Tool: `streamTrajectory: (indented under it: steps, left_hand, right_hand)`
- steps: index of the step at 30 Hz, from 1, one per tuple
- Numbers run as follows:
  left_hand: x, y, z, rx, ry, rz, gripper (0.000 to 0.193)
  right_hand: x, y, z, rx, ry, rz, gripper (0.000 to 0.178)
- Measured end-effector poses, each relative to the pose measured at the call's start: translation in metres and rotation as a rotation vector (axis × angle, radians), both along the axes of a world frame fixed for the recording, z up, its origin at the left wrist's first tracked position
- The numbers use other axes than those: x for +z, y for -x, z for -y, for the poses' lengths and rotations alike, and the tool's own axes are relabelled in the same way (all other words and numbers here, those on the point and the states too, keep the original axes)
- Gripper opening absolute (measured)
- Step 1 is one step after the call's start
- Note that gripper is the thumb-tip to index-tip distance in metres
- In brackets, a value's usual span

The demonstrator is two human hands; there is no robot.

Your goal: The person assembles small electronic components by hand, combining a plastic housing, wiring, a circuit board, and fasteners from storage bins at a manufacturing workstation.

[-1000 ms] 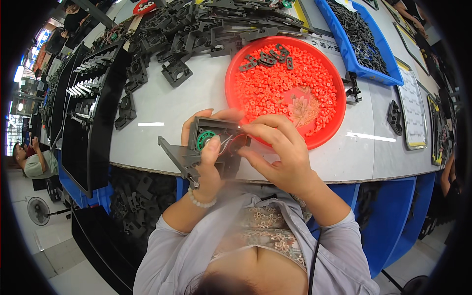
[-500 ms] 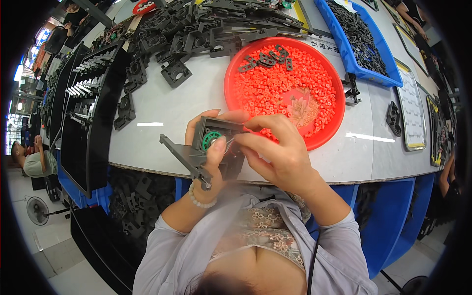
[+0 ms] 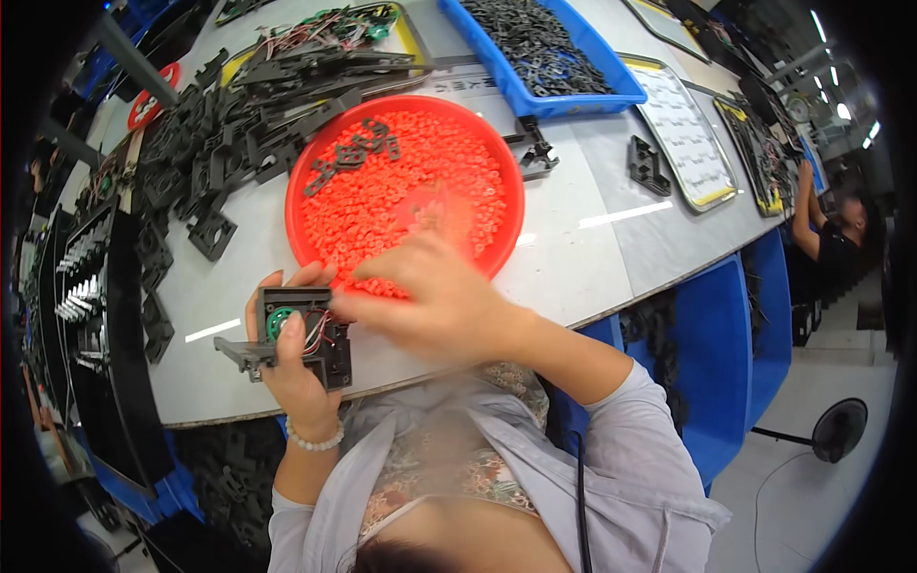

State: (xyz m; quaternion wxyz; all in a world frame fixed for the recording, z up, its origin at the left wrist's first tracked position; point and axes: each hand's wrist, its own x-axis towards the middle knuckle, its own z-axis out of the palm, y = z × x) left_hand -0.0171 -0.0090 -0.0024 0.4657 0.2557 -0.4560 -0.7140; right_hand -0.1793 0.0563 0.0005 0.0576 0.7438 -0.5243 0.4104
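Note:
My left hand [image 3: 304,382] is wrapped round a dark grey plastic housing [image 3: 336,368] just above the table's front edge, its thumb over the opening. Inside the housing are a green ring-shaped part [image 3: 278,323] and thin red and white wires [image 3: 316,329]. A flap-like arm of the same grey juts out to the left. Smeared by motion, my right hand [image 3: 449,301] is at the housing's right side; whether its fingers hold anything is not visible. Just beyond lies a round red tray [image 3: 517,191] filled with small red ring-like pieces [image 3: 435,143], with several small black parts [image 3: 351,155] on top.
Dark grey housings [image 3: 210,234] are heaped at the far left, beside a black rack [image 3: 115,401]. A blue bin [image 3: 544,103] of black parts stands at the back. A yellow-edged white tray [image 3: 683,143] lies right. Blue bins [image 3: 707,382] sit under the table; a person [image 3: 841,239] is far right.
The view has swung right, so the table scene shifts left in the picture. My left hand still holds the housing; my right hand has moved off the wires toward its right edge.

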Motion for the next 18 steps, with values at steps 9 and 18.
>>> streamTrajectory:
  steps: [9,18]
  left_hand:
    - [-0.001,0.004,-0.003,-0.045,-0.121,-0.074,0.041]
    - [-0.005,-0.004,-0.002,-0.093,-0.132,-0.049,0.044]
  right_hand:
    - [-0.028,0.174,-0.040,-0.596,-0.302,-0.117,0.021]
    - [-0.010,0.200,-0.090,-0.553,-0.410,0.586,0.024]
